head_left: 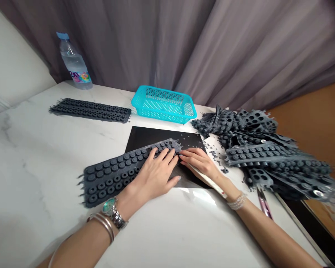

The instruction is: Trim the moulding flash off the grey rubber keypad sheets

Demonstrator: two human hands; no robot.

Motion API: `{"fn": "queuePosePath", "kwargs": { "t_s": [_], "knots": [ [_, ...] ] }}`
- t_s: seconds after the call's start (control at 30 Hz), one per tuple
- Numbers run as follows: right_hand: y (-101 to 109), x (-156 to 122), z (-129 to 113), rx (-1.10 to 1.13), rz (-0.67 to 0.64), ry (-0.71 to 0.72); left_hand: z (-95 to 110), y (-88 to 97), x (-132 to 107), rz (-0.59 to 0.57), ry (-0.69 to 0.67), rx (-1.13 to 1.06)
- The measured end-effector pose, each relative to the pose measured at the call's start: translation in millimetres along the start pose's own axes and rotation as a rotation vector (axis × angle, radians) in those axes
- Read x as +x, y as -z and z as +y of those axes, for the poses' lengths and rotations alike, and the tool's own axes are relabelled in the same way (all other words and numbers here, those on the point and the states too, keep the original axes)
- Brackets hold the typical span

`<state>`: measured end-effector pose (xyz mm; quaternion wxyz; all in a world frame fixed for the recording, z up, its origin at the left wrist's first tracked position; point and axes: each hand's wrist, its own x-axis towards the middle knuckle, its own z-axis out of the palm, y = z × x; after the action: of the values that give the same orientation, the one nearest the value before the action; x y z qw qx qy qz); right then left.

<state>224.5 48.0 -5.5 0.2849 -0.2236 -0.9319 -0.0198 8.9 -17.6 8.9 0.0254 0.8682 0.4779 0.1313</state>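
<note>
A dark grey rubber strip (111, 175) studded with round washers lies across the white table, its right end on a black mat (145, 137). My left hand (156, 173) rests flat on the strip's right end, fingers spread. My right hand (199, 162) lies on the mat beside it, fingertips touching the strip's torn end and closed round a thin pale tool (209, 181) that runs under the palm. Small grey bits (212, 152) are scattered on the mat.
A heap of used grey strips (268, 149) fills the right side. A turquoise basket (164, 104) stands behind the mat, another full strip (91, 110) lies at the back left, and a water bottle (74, 61) stands by the curtain. Pink-handled pliers (264, 204) lie near my right forearm.
</note>
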Motion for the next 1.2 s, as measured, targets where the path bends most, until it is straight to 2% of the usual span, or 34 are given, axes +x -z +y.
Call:
{"fn": "queuePosePath", "kwargs": {
  "t_s": [0.13, 0.33, 0.53, 0.6, 0.73, 0.8, 0.87, 1.0, 1.07, 1.2],
  "knots": [
    [-2, 1, 2, -0.026, -0.007, 0.026, -1, -1.5, 0, -0.002, -0.001, 0.001],
    [-3, -1, 6, -0.060, -0.083, 0.038, -2, -3.3, 0, -0.014, -0.001, -0.014],
    [-6, 3, 3, 0.009, -0.111, 0.012, -2, -6.2, 0, 0.006, -0.004, -0.016],
    [-8, 4, 2, 0.054, -0.034, -0.112, -2, -7.0, 0, 0.012, -0.001, -0.015],
    [-5, -2, 10, 0.093, 0.211, -0.597, -3, -7.7, -1, 0.012, 0.003, -0.010],
    [1, -8, 18, 0.079, 0.232, -0.702, -4, -7.7, -1, 0.009, 0.001, -0.003],
    [9, -13, 21, 0.032, 0.195, -0.624, -4, -6.8, -1, 0.010, -0.005, 0.010],
    [18, -11, 9, -0.002, 0.072, -0.255, -3, -2.3, -1, 0.027, -0.049, 0.054],
    [17, -8, -1, 0.024, 0.045, -0.120, -2, -0.7, -2, 0.031, -0.076, 0.071],
    [9, -7, -10, 0.035, 0.069, 0.018, 0, -2.9, -3, 0.047, -0.076, 0.083]
  ]
}}
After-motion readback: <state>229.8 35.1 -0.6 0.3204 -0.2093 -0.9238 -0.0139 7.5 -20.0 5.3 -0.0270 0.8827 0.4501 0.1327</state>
